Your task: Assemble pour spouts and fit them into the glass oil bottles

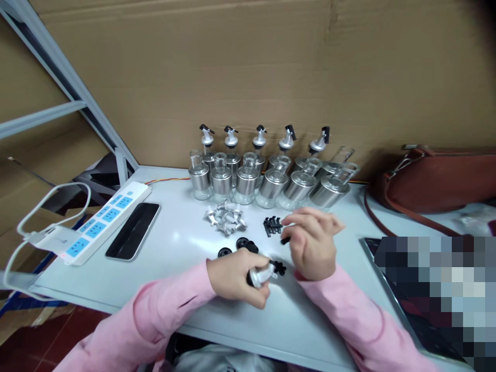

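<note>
My left hand (234, 276) is closed around a silver pour spout (261, 275) with a black base, its narrow end pointing right. My right hand (313, 245) is bent, with a small black piece (285, 241) at its thumb and fingertips. Just left of those fingertips lies a row of small black levers (273, 226). More small black pieces (279, 267) rest beyond the spout's tip. Black round stoppers (248, 245) lie behind my left hand, partly covered by it. Farther back is a pile of loose silver spouts (227, 218).
Glass bottles with steel sleeves (247, 181) stand in rows at the back; several rear ones carry pour spouts (287, 138). To the left lie a power strip (112, 217) and a phone (134, 231). A brown bag (442, 178) and a dark-screened device (399, 289) are at right.
</note>
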Available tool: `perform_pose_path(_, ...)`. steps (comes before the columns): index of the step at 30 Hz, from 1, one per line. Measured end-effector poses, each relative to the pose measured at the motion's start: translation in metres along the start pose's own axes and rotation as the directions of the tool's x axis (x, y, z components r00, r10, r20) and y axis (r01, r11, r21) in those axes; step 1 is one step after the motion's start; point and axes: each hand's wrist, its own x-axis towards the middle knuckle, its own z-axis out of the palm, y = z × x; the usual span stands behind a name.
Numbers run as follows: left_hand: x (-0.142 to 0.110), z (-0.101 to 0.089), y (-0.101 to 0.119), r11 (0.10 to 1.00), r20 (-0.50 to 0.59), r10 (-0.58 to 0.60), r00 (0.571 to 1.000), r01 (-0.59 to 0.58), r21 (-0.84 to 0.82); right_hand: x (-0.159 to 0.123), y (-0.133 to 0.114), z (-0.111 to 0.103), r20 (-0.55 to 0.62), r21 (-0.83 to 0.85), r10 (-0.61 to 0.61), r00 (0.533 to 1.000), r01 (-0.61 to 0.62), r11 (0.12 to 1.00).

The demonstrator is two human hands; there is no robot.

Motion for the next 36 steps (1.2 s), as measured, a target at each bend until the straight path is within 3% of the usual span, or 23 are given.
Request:
perform_pose_path(2, -0.004, -0.001, 0.005, 0.999, -0.042, 0.053, 0.998, -0.053, -0.006, 0.005, 0.015, -0.004, -0.028, -0.021, 0.098, 0.995, -0.099, 0.995)
perform_pose_path(4, -0.005, -0.004, 0.007, 0.987, -0.230, 0.144, 0.962, -0.156, -0.032, 0.009, 0.029, -0.007, -0.037, -0.013, 0.201, 0.979, -0.201, 0.979)
perform_pose_path(5, -0.005, -0.007, 0.006, 0.980, -0.349, 0.164, 0.923, -0.192, -0.046, 0.010, 0.035, -0.008, -0.015, -0.001, 0.243, 0.970, -0.243, 0.970)
perform_pose_path(8, 0.000, -0.014, 0.000, 0.967, -0.622, 0.134, 0.772, -0.238, -0.087, 0.010, 0.050, -0.009, 0.211, 0.025, 0.357, 0.910, -0.370, 0.929)
perform_pose_path(10, 0.004, -0.017, -0.004, 0.958, -0.693, 0.101, 0.714, -0.258, -0.126, 0.006, 0.057, -0.008, 0.404, -0.013, 0.412, 0.817, -0.445, 0.896)
perform_pose_path(13, 0.007, -0.017, -0.007, 0.942, -0.727, 0.074, 0.682, -0.286, -0.173, -0.002, 0.063, -0.006, 0.526, -0.163, 0.481, 0.701, -0.472, 0.866)
perform_pose_path(17, 0.007, -0.017, -0.007, 0.946, -0.749, 0.086, 0.657, -0.289, -0.145, -0.010, 0.065, -0.002, 0.582, -0.424, 0.546, 0.603, -0.347, 0.836)
perform_pose_path(20, 0.006, -0.017, -0.009, 0.957, -0.754, 0.111, 0.647, -0.275, -0.095, -0.012, 0.063, 0.000, 0.620, -0.444, 0.508, 0.598, -0.267, 0.855)
perform_pose_path(25, 0.006, -0.018, -0.010, 0.963, -0.749, 0.125, 0.651, -0.262, -0.068, -0.014, 0.058, 0.005, 0.663, -0.360, 0.507, 0.550, -0.359, 0.861)
perform_pose_path(30, 0.007, -0.017, -0.009, 0.965, -0.743, 0.113, 0.660, -0.250, -0.076, -0.015, 0.052, 0.009, 0.671, -0.299, 0.469, 0.575, -0.369, 0.880)
perform_pose_path(36, 0.006, -0.020, -0.007, 0.967, -0.770, 0.132, 0.625, -0.253, -0.040, -0.015, 0.053, 0.010, 0.674, -0.277, 0.470, 0.570, -0.395, 0.876)
